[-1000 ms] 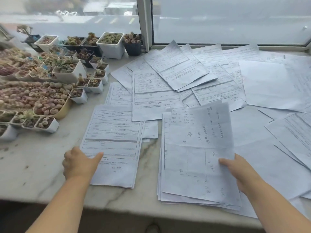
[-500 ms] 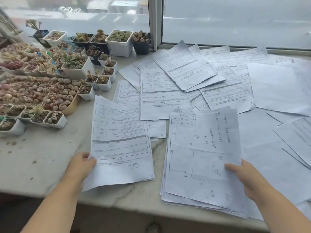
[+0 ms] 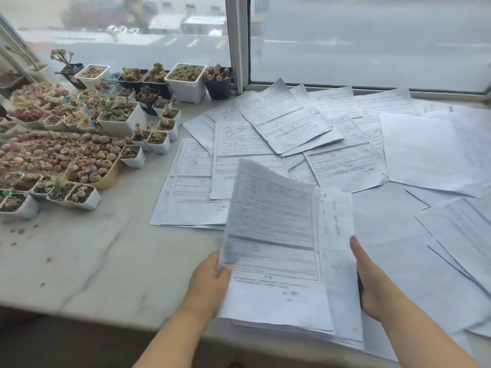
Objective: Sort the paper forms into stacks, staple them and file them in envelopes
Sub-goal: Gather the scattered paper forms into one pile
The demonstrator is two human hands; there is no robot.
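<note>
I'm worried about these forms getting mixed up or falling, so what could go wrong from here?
1. The stack under the right hand overhangs the counter edge, so sheets may slide off.
2. The form pinched by the left hand is curling and could land crooked on that stack.
3. The loose papers overlap untidily, and some lie near the plant pots, where grit could dirty them.

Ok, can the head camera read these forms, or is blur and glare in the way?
Head view: daylight from the window is soft, no harsh glare; the held form in the left hand is motion-smeared, print unreadable; straight lines bow toward the frame edges.
</note>
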